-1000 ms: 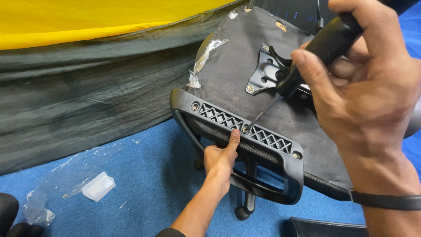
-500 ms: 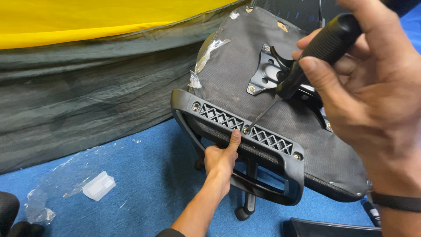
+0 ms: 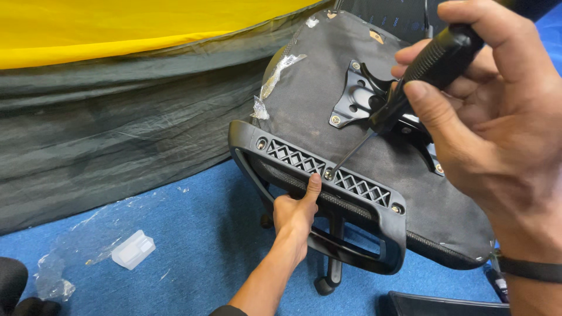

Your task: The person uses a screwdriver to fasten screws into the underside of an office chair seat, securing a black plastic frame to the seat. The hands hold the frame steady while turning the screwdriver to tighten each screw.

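Observation:
An office chair lies tipped over, the black fabric underside of its seat [image 3: 328, 99] facing me. A black plastic armrest bracket [image 3: 328, 175] with a lattice pattern runs along the seat's lower edge. My left hand [image 3: 295, 213] grips this bracket from below, thumb pressed up beside its middle screw [image 3: 328, 174]. My right hand [image 3: 486, 111] holds a black-handled screwdriver [image 3: 430, 64]; its thin shaft slants down and the tip sits on that middle screw. A black metal mounting plate [image 3: 354, 96] is screwed to the seat underside above.
Blue carpet [image 3: 199, 246] covers the floor. Crumpled clear plastic wrap and a small white plastic piece [image 3: 133, 249] lie at lower left. Dark green and yellow fabric [image 3: 117, 117] fills the left background. A chair caster [image 3: 323, 285] shows under the armrest. A black part [image 3: 445, 304] lies at the bottom right.
My right hand and the screwdriver handle have shifted slightly up and right, turning a little. The tip stays on the middle screw and my left hand keeps its grip.

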